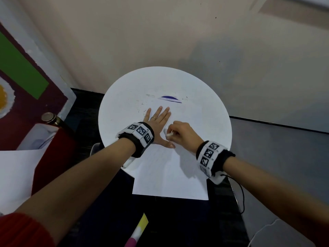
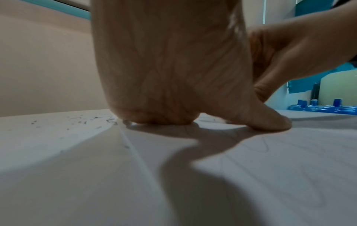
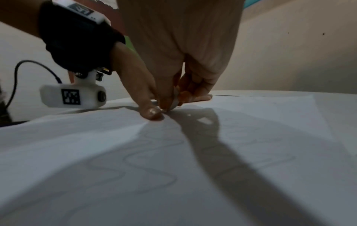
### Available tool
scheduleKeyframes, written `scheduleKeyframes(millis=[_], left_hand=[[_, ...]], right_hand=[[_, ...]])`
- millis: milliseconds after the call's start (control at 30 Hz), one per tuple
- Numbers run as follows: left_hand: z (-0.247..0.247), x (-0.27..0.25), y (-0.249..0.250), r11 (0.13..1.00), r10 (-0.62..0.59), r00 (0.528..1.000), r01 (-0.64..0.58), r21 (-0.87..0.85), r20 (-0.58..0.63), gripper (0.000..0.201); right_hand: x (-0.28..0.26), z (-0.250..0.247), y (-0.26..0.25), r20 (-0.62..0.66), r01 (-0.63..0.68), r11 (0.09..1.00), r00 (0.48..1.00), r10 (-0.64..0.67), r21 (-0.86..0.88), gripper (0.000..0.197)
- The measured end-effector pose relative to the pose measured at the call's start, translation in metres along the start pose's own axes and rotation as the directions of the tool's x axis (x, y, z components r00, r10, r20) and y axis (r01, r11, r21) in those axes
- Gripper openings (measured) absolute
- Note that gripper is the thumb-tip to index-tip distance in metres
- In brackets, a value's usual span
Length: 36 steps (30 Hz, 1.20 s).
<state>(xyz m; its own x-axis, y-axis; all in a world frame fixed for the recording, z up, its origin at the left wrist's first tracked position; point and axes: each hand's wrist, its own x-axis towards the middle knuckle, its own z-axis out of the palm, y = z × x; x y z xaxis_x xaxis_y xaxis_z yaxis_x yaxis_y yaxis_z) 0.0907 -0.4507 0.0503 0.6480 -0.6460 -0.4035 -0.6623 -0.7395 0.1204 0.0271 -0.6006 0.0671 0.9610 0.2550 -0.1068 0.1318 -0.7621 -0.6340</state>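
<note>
Left hand point(image 1: 158, 120) flat on paper point(image 1: 170, 175); round white table point(image 1: 124, 97), beige wall point(image 1: 142, 32).

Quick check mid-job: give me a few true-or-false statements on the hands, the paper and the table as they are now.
1. The left hand lies flat on the paper. True.
2. The right hand is empty. False: it pinches a small white object.
3. The paper lies wholly on the table. False: its near edge overhangs the rim.
4. Wavy pencil lines show on the paper. True.
</note>
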Motion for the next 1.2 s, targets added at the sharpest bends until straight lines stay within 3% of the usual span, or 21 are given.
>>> scheduleKeyframes(millis=[133, 333, 400, 467, 600, 733, 933, 1100, 1200], left_hand=[[-0.001, -0.001, 0.002, 1.0, 0.002, 1.0, -0.002, -0.015, 0.004, 0.128], [0.0, 0.001, 0.02, 0.998, 0.065, 0.997, -0.066, -0.018, -0.052, 0.113], [-0.005, -0.002, 0.017, 0.999, 0.034, 0.997, -0.035, -0.019, -0.068, 0.111], [-0.007, -0.008, 0.009, 0.998, -0.01, 0.997, 0.006, -0.056, -0.08, 0.113], [0.0, -0.019, 0.0, 0.996, 0.012, 0.999, -0.017, -0.093, -0.05, 0.124], [0.0, -0.015, -0.004, 0.995, 0.035, 0.999, -0.037, -0.092, -0.022, 0.128], [0.0, -0.014, -0.007, 0.996, 0.053, 0.999, -0.053, -0.075, -0.007, 0.13], [-0.002, -0.01, -0.011, 0.996, 0.086, 0.996, -0.086, -0.037, -0.006, 0.131], [-0.002, -0.009, -0.011, 0.994, 0.1, 0.995, -0.1, -0.035, -0.003, 0.131]], right_hand=[[0.016, -0.01, 0.003, -0.063, -0.044, 0.999, 0.997, 0.045, 0.015, 0.005], [-0.003, -0.018, 0.021, -0.113, -0.147, 0.989, 0.983, 0.147, 0.007, 0.011], [-0.006, -0.019, 0.023, -0.117, -0.167, 0.986, 0.979, 0.167, 0.008, 0.011], [-0.005, -0.018, 0.023, -0.128, -0.165, 0.986, 0.978, 0.166, 0.017, 0.015], [-0.008, -0.012, 0.023, -0.164, -0.15, 0.988, 0.975, 0.152, 0.028, 0.015], [-0.018, -0.013, 0.018, -0.017, -0.033, 0.997, 0.999, 0.032, -0.063, 0.007], [0.008, -0.021, 0.022, -0.154, -0.131, 0.991, 0.979, 0.129, 0.0, 0.007], [-0.021, -0.015, 0.015, 0.03, -0.019, 0.999, 0.999, 0.02, -0.033, 0.005], [-0.002, -0.021, 0.016, -0.068, -0.051, 0.999, 0.996, 0.052, 0.015, 0.005]])
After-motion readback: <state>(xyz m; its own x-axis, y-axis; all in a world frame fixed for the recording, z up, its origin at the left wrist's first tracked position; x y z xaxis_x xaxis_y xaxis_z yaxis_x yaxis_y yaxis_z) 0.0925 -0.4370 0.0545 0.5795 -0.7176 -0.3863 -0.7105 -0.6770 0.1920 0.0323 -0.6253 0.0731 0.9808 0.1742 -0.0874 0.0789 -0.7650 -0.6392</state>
